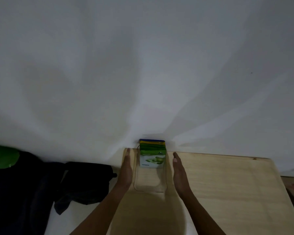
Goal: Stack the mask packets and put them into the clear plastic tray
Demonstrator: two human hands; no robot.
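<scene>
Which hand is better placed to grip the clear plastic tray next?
Left, narrowly: the left hand lies close along the clear plastic tray wall, while the right hand stands visibly apart. Both are open and empty.

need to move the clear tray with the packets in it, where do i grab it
Take the clear plastic tray by its two long side walls, one hand from each side. The left hand and right hand already flank it, and the mask packets weigh its far end.
</scene>
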